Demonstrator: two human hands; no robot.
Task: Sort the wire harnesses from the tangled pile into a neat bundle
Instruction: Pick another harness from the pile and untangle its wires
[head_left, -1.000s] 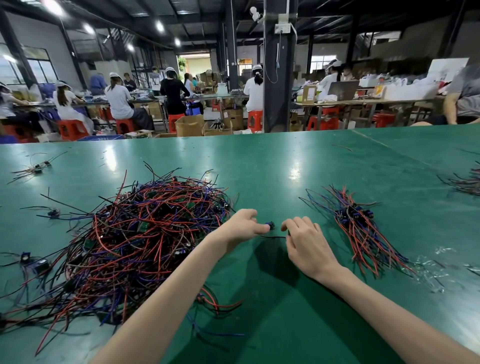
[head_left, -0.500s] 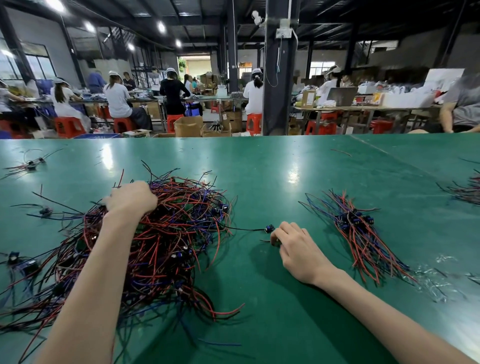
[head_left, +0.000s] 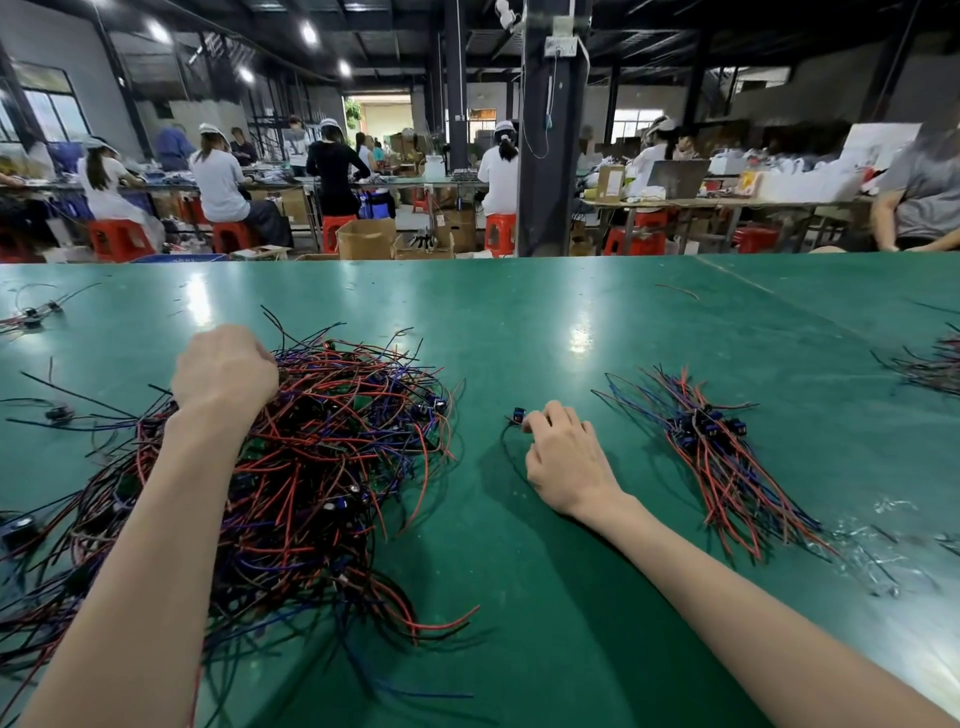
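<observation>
**Left hand goes back to the pile, right hand keeps the freed harness**

A second ago both hands met in the middle of the desk (head_left: 519, 322), around one small blue connector. Since then the left hand (head_left: 224, 371) has moved away to the far left part of the tangled pile (head_left: 322, 457). It now lies on top of it, with its fingers (head_left: 257, 358) curled down into the red, black and blue wires. They seem to grip some of them, but which harness they hold is hidden under the hand.

The right hand (head_left: 563, 457) has stayed almost in its place. It rests on the desk between the pile and the neat bundle (head_left: 717, 447), and its fingers (head_left: 540, 418) pinch the single harness (head_left: 518, 414) at the blue connector. Half a second ago the black wire of this harness ran stretched toward the pile. Now it lies in a loose curve just beside the right hand, apart from the pile.

In my judgement this means one harness is already free but not yet laid on the neat bundle, which is near on the right. The left hand is starting on the next harness. The pile is still large, so the task is at an early stage.
</observation>
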